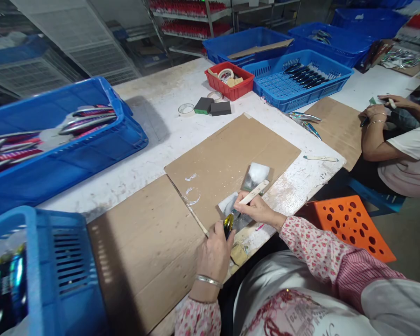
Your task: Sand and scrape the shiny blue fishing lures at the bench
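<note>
My left hand [215, 252] is closed around a fishing lure [228, 225], yellow and black and shiny, near the table's front edge. In my right hand [255, 208] is a slim tool with a flat whitish handle [255, 192], held like a pen. Its working end points down at the lure, and I cannot make out whether it touches. Below and beyond the hands are a grey block dusted with white [255, 176] and a second whitish-grey piece [227, 203], partly covered by my right hand. A small tan block [238, 255] lies beside my left hand.
Cardboard sheets [227, 149] cover the table. Blue crates with lures stand left [126, 126], near left [70, 261] and back right [266, 88]. A red box [243, 88], tape roll [186, 109] and dark blocks [220, 108] lie behind. A co-worker's arm [378, 133] is at right.
</note>
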The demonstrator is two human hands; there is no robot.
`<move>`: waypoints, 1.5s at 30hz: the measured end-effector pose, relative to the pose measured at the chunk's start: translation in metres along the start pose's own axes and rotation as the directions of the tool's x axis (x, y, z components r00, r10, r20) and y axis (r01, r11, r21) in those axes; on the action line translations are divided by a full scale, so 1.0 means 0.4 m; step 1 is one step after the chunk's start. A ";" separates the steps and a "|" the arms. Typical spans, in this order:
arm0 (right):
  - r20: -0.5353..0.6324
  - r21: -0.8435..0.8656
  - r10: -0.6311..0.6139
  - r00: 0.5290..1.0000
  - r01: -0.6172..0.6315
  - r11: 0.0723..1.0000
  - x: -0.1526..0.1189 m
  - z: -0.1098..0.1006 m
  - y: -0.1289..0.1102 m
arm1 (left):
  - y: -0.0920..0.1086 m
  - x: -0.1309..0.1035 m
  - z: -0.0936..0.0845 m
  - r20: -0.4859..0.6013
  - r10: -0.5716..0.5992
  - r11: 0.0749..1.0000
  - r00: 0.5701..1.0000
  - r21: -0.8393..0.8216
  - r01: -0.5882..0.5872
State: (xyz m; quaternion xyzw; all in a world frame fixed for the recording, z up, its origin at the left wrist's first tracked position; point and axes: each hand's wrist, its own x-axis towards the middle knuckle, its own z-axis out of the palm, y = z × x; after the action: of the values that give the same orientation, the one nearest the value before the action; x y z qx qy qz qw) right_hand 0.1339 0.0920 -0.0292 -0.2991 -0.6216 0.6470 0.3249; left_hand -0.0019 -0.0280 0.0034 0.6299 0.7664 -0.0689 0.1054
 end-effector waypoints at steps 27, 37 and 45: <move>0.018 0.030 0.044 0.999 -0.045 0.999 0.008 -0.004 -0.002 | 0.010 -0.005 0.002 -0.029 0.000 0.999 1.000 0.038 0.001; 0.002 0.006 0.044 0.999 -0.044 0.999 0.013 -0.007 0.000 | 0.015 -0.007 -0.006 -0.006 -0.010 0.999 1.000 0.051 0.010; 0.012 -0.037 0.047 0.999 -0.047 0.998 0.010 -0.007 -0.003 | 0.013 -0.006 0.000 -0.013 -0.009 0.998 1.000 0.064 0.009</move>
State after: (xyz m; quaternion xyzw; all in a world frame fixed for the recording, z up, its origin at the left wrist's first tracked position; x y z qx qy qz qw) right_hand 0.1337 0.0969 -0.0280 -0.3153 -0.6281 0.6449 0.3002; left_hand 0.0035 -0.0292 0.0042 0.6299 0.7673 -0.0898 0.0801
